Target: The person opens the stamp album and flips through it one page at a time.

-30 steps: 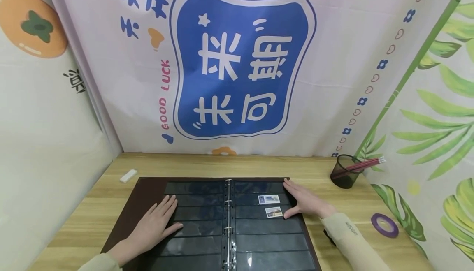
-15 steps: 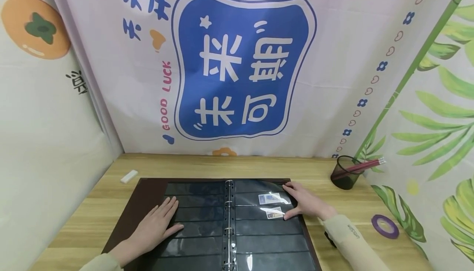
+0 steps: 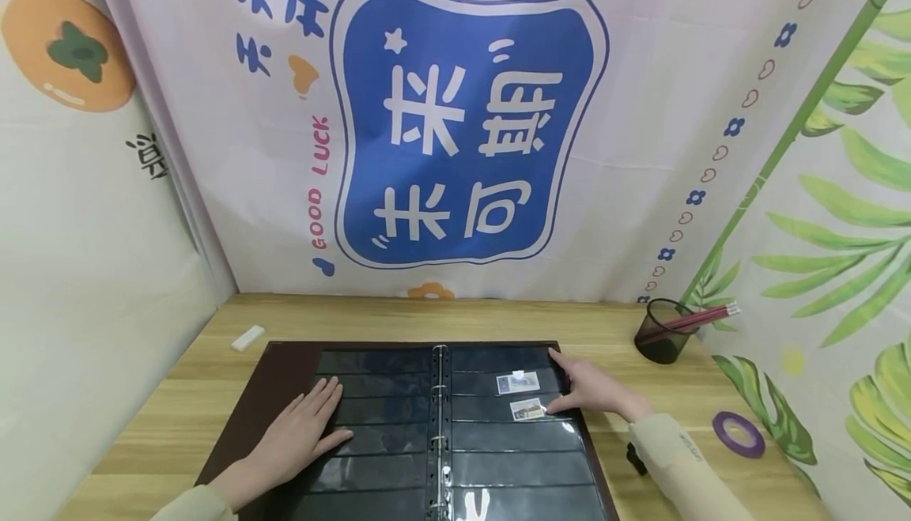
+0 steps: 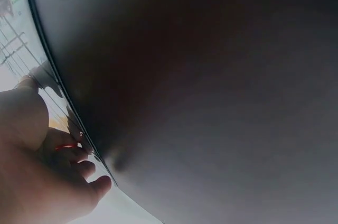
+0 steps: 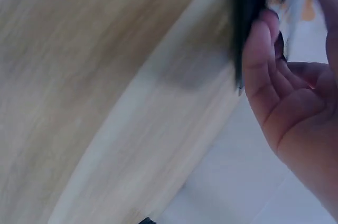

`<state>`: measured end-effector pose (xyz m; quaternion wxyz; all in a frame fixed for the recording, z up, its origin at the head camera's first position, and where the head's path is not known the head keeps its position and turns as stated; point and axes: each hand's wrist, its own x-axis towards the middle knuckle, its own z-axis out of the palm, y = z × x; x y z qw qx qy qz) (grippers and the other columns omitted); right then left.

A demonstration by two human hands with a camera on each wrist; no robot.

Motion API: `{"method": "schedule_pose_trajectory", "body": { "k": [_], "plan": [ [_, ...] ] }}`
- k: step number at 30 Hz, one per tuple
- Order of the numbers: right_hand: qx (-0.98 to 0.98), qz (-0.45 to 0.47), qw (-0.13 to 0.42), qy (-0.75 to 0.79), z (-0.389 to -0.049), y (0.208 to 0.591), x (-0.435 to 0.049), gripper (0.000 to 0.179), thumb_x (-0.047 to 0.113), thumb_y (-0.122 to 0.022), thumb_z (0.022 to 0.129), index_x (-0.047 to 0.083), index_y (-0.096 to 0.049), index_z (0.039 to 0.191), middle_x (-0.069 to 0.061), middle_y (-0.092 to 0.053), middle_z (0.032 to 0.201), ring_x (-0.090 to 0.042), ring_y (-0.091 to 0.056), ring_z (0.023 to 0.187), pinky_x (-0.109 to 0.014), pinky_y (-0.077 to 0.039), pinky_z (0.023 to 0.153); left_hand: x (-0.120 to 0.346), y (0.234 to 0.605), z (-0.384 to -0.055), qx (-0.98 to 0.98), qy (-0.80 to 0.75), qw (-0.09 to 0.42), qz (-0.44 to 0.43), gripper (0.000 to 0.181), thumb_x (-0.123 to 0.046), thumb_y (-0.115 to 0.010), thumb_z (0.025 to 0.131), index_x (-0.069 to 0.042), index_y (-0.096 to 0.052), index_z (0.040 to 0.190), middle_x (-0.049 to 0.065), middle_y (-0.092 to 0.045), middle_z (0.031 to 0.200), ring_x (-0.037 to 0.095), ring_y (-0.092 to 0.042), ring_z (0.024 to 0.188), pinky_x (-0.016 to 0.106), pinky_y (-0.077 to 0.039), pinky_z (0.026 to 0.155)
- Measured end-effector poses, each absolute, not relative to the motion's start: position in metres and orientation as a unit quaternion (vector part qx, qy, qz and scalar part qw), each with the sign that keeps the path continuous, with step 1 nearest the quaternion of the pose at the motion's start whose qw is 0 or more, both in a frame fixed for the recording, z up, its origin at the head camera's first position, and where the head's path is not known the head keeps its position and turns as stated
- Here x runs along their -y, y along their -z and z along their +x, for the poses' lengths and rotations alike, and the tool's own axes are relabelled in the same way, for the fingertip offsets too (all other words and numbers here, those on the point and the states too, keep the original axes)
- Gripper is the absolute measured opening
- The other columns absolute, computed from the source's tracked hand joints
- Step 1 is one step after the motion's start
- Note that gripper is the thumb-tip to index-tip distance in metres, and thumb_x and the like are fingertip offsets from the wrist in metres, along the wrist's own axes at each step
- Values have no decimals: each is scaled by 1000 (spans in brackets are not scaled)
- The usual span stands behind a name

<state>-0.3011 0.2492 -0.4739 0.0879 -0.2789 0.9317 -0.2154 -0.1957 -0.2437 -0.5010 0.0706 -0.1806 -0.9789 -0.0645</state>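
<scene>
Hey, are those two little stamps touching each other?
Apart. The head view shows a dark strip of album page between the upper stamp and the lower stamp.

The head camera faces forward and down at the album (image 3: 387, 438); both wrist views share it closer.

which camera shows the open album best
The head view: it shows the album lying open, with its metal rings and two stamps, though the bottom edge is cut off. The left wrist view has only a large dark surface, probably the album's; the right wrist view, a blurred dark edge by the right hand.
</scene>
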Motion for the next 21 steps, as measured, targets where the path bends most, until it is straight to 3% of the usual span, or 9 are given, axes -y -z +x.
{"method": "schedule_pose_trajectory", "body": {
  "k": [2,5,8,9,12,14,16,18,21],
  "plan": [
    [-927,-273,89,240,-299,472,-250,107,39,-83,79,-9,-22,154,-6,-57,76,-7,-50,55,-28,-51,73,243,501,-196,979,67,67,-179,78,-60,-54,94,0,-50,144,22,-46,152,39,-46,140,58,-43,107],
    [-917,-255,90,292,-296,468,-249,104,26,-81,82,-5,-16,156,-14,-64,91,-8,-56,50,-28,-55,59,243,501,-196,979,70,66,-178,78,-60,-53,94,1,-50,144,22,-46,152,39,-46,140,58,-43,108],
    [-902,-232,99,350,-294,463,-249,100,18,-78,85,-6,-11,156,-31,-61,110,-15,-61,53,-32,-57,52,244,501,-196,979,70,71,-179,78,-59,-54,94,1,-50,144,22,-46,151,39,-46,139,58,-43,107],
    [-898,-220,102,368,-293,461,-249,97,16,-76,86,-8,-12,155,-36,-57,120,-15,-62,54,-34,-58,52,244,501,-196,979,70,72,-179,78,-59,-54,94,1,-50,143,22,-47,151,39,-47,139,58,-43,107],
    [-887,-200,110,402,-292,456,-248,80,12,-72,89,-15,-24,147,-39,-58,121,-14,-64,57,-35,-60,54,244,502,-196,978,70,75,-180,78,-59,-55,94,1,-50,143,22,-47,151,39,-47,139,58,-44,107],
    [-882,-184,113,418,-292,452,-247,67,12,-71,91,-18,-36,139,-33,-64,114,-12,-64,58,-36,-61,56,244,501,-196,978,72,73,-180,78,-59,-55,94,1,-50,143,22,-47,151,39,-47,139,58,-43,107],
    [-880,-174,117,426,-291,447,-246,48,14,-69,93,-17,-49,124,-20,-69,96,-10,-63,57,-38,-61,58,244,501,-195,979,72,70,-179,78,-59,-55,94,1,-50,144,22,-46,151,39,-47,139,58,-43,107],
    [-876,-165,123,436,-291,441,-245,32,15,-67,94,-13,-56,106,-6,-64,76,-8,-59,57,-39,-61,60,243,501,-195,979,73,67,-179,79,-59,-54,94,1,-50,144,22,-46,151,39,-47,139,58,-43,107],
    [-868,-157,133,451,-291,431,-243,22,16,-65,96,-3,-55,89,7,-51,63,-6,-54,57,-35,-61,59,243,500,-195,979,74,66,-178,79,-59,-54,94,1,-50,144,22,-46,152,39,-46,139,58,-43,108]
  ]
}}
